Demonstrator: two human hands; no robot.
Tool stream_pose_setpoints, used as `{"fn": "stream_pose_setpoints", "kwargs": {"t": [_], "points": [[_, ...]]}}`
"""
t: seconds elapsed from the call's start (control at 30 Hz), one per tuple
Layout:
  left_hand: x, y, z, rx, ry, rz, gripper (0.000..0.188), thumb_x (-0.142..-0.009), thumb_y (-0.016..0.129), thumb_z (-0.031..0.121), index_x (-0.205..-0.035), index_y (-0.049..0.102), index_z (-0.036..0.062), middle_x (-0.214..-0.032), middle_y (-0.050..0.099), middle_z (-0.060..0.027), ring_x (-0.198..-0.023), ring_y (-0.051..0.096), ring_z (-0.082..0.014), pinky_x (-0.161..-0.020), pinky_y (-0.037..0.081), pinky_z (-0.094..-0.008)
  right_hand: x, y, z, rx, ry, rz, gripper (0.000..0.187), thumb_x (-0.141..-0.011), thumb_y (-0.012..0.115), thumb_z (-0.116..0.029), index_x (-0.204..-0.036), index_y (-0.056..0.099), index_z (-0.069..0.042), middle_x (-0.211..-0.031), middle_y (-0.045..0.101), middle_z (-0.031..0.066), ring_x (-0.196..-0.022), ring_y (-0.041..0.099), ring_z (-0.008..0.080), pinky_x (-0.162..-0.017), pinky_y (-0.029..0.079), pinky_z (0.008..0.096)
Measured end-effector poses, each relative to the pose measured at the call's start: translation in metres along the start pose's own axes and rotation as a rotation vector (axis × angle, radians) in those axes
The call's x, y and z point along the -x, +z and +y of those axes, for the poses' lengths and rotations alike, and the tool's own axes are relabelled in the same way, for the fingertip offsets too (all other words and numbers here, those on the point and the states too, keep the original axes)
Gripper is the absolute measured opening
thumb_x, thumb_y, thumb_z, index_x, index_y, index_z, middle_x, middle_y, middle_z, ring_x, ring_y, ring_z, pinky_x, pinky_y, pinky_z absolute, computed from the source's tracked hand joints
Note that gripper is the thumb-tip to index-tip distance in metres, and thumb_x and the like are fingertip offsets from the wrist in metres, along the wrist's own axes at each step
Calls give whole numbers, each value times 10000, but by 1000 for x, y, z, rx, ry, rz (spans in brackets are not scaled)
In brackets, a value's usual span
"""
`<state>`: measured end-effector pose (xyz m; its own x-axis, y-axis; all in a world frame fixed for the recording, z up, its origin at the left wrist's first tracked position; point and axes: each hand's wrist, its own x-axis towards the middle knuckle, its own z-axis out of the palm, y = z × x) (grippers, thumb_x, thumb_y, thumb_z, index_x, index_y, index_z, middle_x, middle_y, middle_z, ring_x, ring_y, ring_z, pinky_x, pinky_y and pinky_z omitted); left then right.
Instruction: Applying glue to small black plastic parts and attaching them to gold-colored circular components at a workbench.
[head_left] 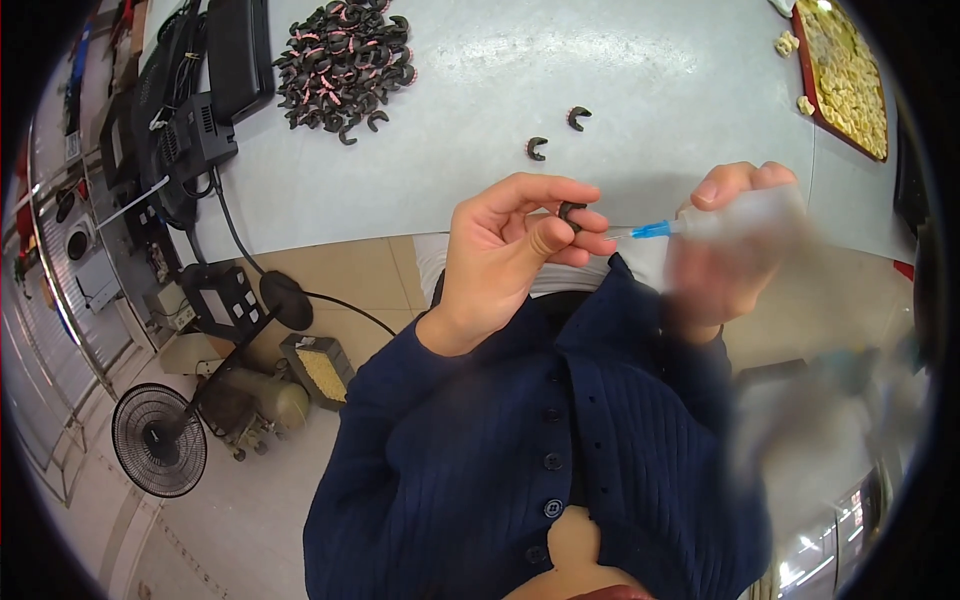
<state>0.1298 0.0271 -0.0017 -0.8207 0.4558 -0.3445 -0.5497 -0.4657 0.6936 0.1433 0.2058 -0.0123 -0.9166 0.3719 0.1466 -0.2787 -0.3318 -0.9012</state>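
Note:
My left hand (510,240) pinches a small dark C-shaped piece (571,215) between thumb and fingers, just past the table's near edge. Facing it, my right hand (728,250) is wrapped round a whitish squeeze bottle (745,212), partly blurred. The bottle's blue needle tip (651,230) points left, its thin needle ending close to my left fingertips; whether it touches them I cannot tell. Two more dark C-shaped pieces, one nearer (537,149) and one farther (579,118), lie on the table beyond my hands.
A heap of dark curved pieces with pink parts (345,65) covers the table's far left. At far right stands a red-rimmed tray (815,105) of small cream-coloured pieces. Black devices and cables (190,130) crowd the left edge. A fan (160,440) stands on the floor.

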Motion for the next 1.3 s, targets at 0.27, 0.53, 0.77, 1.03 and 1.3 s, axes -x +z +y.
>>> {"fn": "stream_pose_setpoints", "kwargs": {"t": [0.27, 0.53, 0.77, 1.03, 1.3], "points": [[-5, 1, -16, 162, 244, -10, 254, -809, 697, 65, -1034, 637, -36, -832, 610, -93, -743, 649, -189, -675, 542, -273, -3, 11, -11, 73, 43, -92, 463, -957, 404, -485, -1079, 364, -40, -810, 632, 242, -357, 401, 80, -361, 333, 174], [-1, 4, -6, 160, 162, 44, 226, -760, 692, -73, -980, 641, -62, -812, 608, -98, -732, 647, -183, -677, 543, -273, -6, 11, -10, 110, 100, -90, 486, -927, 466, -504, -1064, 370, -47, -783, 637, 232, -349, 384, 70, -348, 319, 173], [-5, -3, -15, 60, 303, -3, 246, -715, 706, -117, -943, 668, -33, -882, 569, -100, -760, 613, -161, -667, 532, -244, -6, 11, -10, 89, 105, -77, 490, -922, 480, -505, -1060, 375, -47, -765, 638, 228, -340, 376, 69, -339, 309, 172], [-5, -2, -15, 39, 302, 3, 251, -707, 709, -122, -938, 680, -28, -894, 550, -97, -762, 597, -147, -653, 531, -225, -6, 11, -7, 65, 76, -100, 456, -940, 484, -450, -1048, 367, -23, -767, 637, 246, -331, 371, 66, -335, 309, 170], [-4, 0, -15, 40, 318, 31, 218, -730, 700, -102, -937, 678, -37, -894, 549, -102, -749, 606, -151, -632, 543, -218, -5, 9, -9, 83, 69, -94, 454, -938, 492, -444, -1046, 366, -22, -761, 638, 243, -332, 374, 63, -334, 308, 167]]}}
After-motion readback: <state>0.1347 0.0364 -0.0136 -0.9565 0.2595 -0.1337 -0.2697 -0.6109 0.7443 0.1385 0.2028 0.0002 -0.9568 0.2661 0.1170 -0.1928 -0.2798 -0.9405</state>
